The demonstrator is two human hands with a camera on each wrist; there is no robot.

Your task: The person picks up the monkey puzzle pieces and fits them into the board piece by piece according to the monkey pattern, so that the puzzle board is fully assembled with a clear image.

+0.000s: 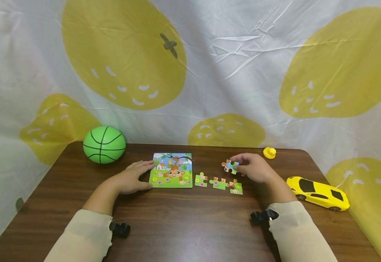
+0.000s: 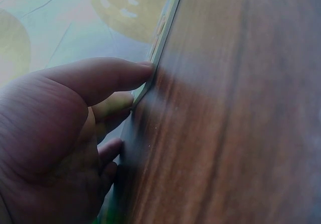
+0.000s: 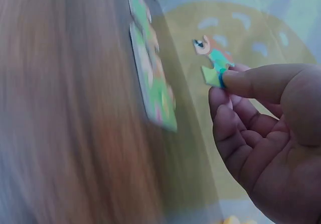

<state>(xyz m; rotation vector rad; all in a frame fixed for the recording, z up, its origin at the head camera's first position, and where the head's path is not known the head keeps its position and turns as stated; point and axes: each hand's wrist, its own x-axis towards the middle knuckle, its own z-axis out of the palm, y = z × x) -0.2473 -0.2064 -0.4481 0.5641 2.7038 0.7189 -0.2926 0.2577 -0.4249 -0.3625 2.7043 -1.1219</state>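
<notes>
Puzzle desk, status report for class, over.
Left hand touching picture board. Right hand pinching puzzle piece. Three loose pieces beside picture board; no apparent obstruction.

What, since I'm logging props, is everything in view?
Table: 1, brown, foreground
Backdrop: 1, white and yellow, behind table
Monkey-picture board: 1, multicoloured, mid-table
Loose puzzle pieces: 3, multicoloured, right of board
Held puzzle piece: 1, multicoloured, beyond the loose ones
Ball: 1, green and black, back left
Toy duck: 1, yellow, back right
Toy car: 1, yellow and black, right side
Wrist cameras: 2, black, one per wrist
Sleeves: 2, cream, one per arm
Left grip: 1, bare, touching board's left edge
Right grip: 1, bare, pinching held puzzle piece
</notes>
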